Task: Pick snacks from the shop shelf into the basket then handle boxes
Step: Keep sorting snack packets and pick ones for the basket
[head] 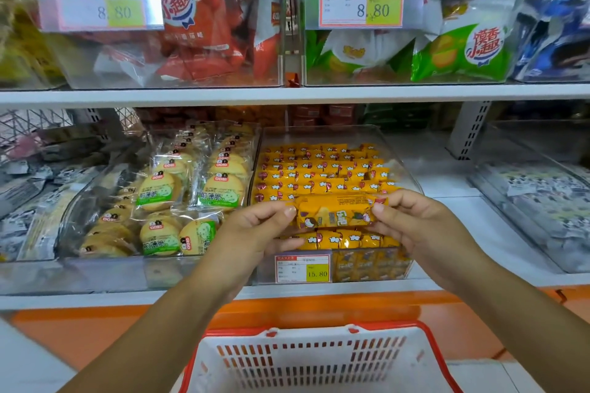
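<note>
Two grips: both closed on one snack pack, which is held level between them, just above the front rows of its bin.
Left grip: thumb and curled fingers pinching the pack's left end.
Right grip: thumb and forefinger pinching the right end, other fingers curled below.
Snack pack: long yellow-orange wrapper with crimped ends, a red patch at the right end and small pictures and lettering on the face; lettering too small to read.
Yellow bin: clear-walled, on the lower shelf, filled with tight rows of like yellow packs; nearest rows partly hidden behind the held pack and both grips.
Price tag: on the bin's front wall, yellow box reading 15.80; fine print unreadable.
Biscuit bin: just left of the yellow bin, holding clear packs of round pale biscuits with green labels.
Basket: below the shelf edge, between the forearms; white slotted wall, red rim; cut off at the bottom edge, contents not to be told.
Upper shelf: clear bins of red bags and green bags, two tags reading 8.80; tops cut off.
Far sides: grey-and-white packs, blurred.
</note>
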Demonstrator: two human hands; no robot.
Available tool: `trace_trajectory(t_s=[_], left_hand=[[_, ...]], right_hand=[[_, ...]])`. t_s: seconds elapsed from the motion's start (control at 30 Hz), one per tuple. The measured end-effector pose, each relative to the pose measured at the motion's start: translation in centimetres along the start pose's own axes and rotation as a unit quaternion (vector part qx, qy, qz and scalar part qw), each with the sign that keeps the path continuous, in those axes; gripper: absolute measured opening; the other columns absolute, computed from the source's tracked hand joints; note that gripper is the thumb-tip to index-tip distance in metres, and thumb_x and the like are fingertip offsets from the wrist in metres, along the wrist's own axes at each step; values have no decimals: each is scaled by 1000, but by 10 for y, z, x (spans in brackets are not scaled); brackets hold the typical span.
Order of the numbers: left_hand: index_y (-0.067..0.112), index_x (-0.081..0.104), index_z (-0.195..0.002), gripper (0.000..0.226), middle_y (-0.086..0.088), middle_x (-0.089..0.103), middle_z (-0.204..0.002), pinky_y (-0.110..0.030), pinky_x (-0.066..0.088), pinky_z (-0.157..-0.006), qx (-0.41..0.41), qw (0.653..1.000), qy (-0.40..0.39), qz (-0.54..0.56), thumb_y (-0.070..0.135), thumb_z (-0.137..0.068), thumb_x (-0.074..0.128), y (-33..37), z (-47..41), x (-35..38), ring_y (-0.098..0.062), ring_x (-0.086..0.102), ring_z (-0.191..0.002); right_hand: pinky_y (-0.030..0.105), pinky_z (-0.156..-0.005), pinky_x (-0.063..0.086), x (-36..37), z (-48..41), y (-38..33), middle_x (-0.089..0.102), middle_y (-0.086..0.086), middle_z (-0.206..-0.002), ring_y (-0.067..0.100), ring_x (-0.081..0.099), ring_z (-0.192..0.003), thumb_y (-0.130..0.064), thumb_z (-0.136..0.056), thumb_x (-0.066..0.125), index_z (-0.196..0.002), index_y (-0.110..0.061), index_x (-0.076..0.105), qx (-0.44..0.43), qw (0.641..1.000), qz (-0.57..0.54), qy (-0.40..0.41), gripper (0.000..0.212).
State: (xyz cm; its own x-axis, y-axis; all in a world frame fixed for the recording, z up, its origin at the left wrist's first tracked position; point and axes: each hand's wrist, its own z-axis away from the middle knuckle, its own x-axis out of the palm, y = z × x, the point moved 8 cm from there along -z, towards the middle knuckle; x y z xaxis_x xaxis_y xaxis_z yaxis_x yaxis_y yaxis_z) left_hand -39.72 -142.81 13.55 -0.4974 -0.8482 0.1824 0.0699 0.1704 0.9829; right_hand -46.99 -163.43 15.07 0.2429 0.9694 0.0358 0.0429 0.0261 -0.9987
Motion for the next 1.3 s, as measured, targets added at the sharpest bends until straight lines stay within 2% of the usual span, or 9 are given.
trace_trajectory(t_s=[0.13,0.23,0.33,0.4,0.5,0.6,0.97,1.2,1.3], left_hand=[[-5,64,-100,30,-18,71,-106,-41,57,-93,13,999,20,-22,24,-92,56,4,3,2,-24,70,-105],[11,58,-109,12,-8,76,-94,-31,61,-75,47,997,46,-39,12,-99,52,14,8,4,-26,74,-95],[16,55,-107,10,-7,75,-85,-27,60,-66,78,993,56,-68,11,-99,53,22,13,7,-25,75,-85],[13,59,-100,6,-5,75,-82,-26,60,-64,85,992,60,-76,10,-99,53,24,15,7,-24,75,-83],[11,63,-100,7,-5,75,-87,-25,60,-64,63,995,61,-52,10,-95,58,21,13,4,-25,75,-85],[8,62,-105,21,-7,75,-100,-24,59,-64,32,998,50,-14,0,-86,67,15,10,3,-28,75,-89],[6,63,-94,10,-6,73,-75,-26,61,-74,29,998,40,27,-1,-93,56,12,4,1,-30,75,-89],[6,65,-106,24,-14,75,-95,-26,61,-76,13,999,13,36,-6,-85,62,13,7,-1,-29,74,-95],[7,66,-101,21,-15,75,-91,-27,61,-74,22,999,21,16,-2,-83,64,13,6,-3,-28,75,-90]], right_hand=[[45,-95,53,3,5,-5,74,1,-84,20,74,-82,-21,-72,70,-74,-12,65,-14,1000,-15,10,10],[42,-83,58,5,7,-10,76,8,-99,32,75,-84,-19,-71,72,-92,-11,57,-23,999,-14,16,26],[34,-71,61,6,8,-11,73,10,-107,37,74,-80,-8,-82,70,-88,-13,57,-37,999,-12,21,15],[39,-80,58,5,8,-7,73,10,-104,33,75,-80,-14,-83,70,-84,-14,64,-34,999,10,25,7],[43,-93,51,7,9,-3,75,2,-101,29,75,-85,-32,-70,71,-94,-15,68,-17,999,31,9,30],[37,-89,53,12,9,-4,76,-9,-100,27,75,-89,-24,-66,74,-106,-10,61,-11,1000,25,-16,44],[26,-73,61,9,1,4,74,20,-101,32,74,-89,-13,-73,67,-105,-2,61,10,997,-74,-26,34],[24,-79,59,10,2,2,74,19,-102,32,72,-99,-1,-73,65,-118,-7,60,25,993,-94,-71,46],[25,-75,60,8,3,-2,73,23,-99,32,74,-93,-13,-70,73,-113,-8,61,-2,997,-61,-53,44]])
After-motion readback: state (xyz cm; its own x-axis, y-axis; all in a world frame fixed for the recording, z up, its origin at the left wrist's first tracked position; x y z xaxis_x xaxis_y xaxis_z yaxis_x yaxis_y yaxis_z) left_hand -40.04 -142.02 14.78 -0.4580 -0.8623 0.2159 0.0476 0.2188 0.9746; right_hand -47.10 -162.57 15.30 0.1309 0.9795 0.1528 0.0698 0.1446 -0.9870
